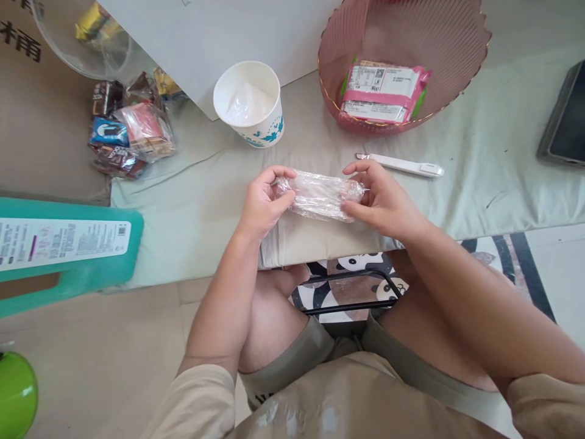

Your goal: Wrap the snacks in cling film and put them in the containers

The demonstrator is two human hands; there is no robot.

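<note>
Both of my hands hold a clear plastic-wrapped packet (320, 195) over the edge of a pale cloth-covered surface (479, 177). My left hand (262, 201) pinches the packet's left end between thumb and fingers. At the right end, my right hand (381, 201) grips it with the fingers curled around. What is inside the wrap looks pinkish and cannot be made out clearly.
A white paper cup (249, 100) with a blue pattern stands behind the packet. A pink ribbed basket (461, 55) holds a pink snack pack (381, 91). A white slim tool (402, 164) lies nearby. Wrapped snacks (128, 131) sit at the left, a dark tablet (567, 119) at the right.
</note>
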